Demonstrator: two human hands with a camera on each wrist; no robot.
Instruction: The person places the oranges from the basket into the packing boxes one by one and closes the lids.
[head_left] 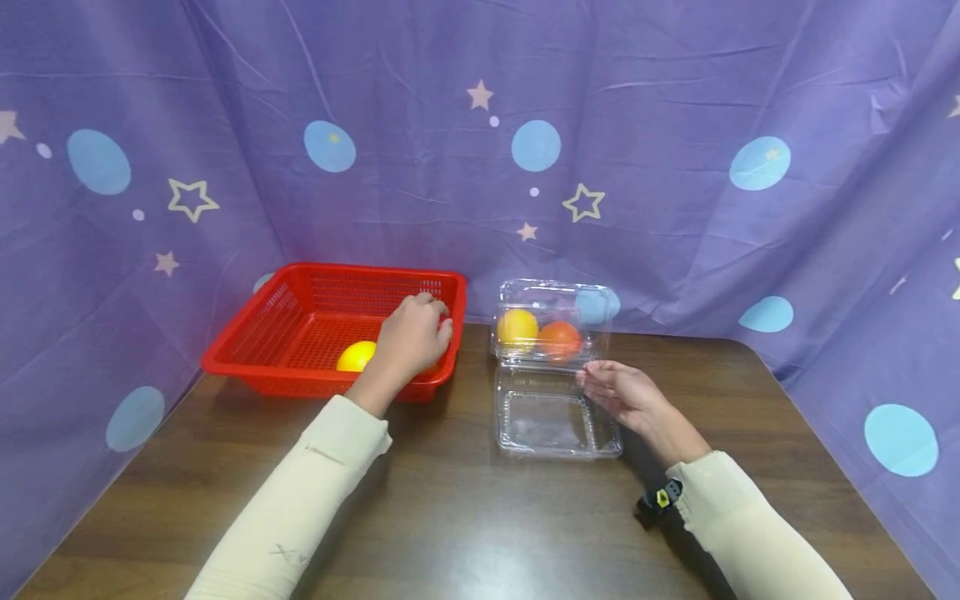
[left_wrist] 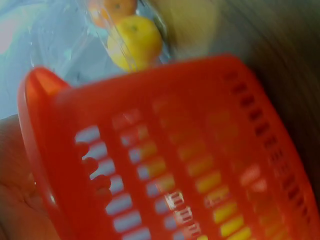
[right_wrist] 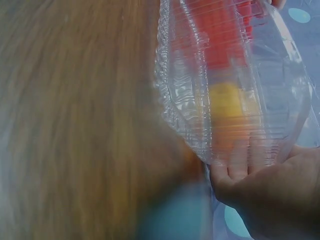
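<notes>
My left hand (head_left: pixel 411 337) reaches down into the right end of a red plastic basket (head_left: pixel 270 382), fingers bent near its end wall. I cannot tell whether it grips anything. A yellow-orange fruit (head_left: pixel 356 357) lies left of the wrist, and a sliver of orange shows under the hand. In the left wrist view, the slotted basket wall (left_wrist: pixel 135 100) covers most of the hand. At the right edge of a hinged clear plastic box (head_left: pixel 558 446), my right hand (head_left: pixel 618 392) pinches the plastic. A yellow-orange fruit (head_left: pixel 517 327) and a redder orange fruit (head_left: pixel 561 340) sit side by side in its rear half.
The brown wooden table (head_left: pixel 465 517) carries the basket and box near its back edge. Behind and beside it hangs a purple curtain (head_left: pixel 420 167) with stars and blue spots. A black wrist device (head_left: pixel 660 498) sits at my right cuff.
</notes>
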